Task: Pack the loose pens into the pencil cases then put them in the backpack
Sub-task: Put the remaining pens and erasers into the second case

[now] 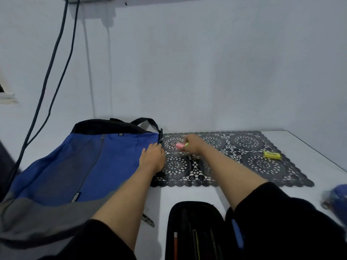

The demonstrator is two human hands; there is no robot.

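A blue, black and grey backpack point(78, 166) lies flat on the left of the white table. My left hand point(152, 158) rests on its right edge, fingers curled at the zipper side. My right hand point(193, 144) is over the black lace mat point(262, 166), shut on small pink and green highlighters point(180, 146). A black pencil case point(193, 231) lies open at the near edge with several pens inside. A blue pen point(237, 233) shows beside it, partly under my right sleeve.
A yellow highlighter point(271, 154) lies on the mat's right part. A blue object point(338, 201) sits at the right edge of view. Two dark cables point(56, 72) hang down the wall on the left. A small metal piece point(148, 220) lies beside the backpack.
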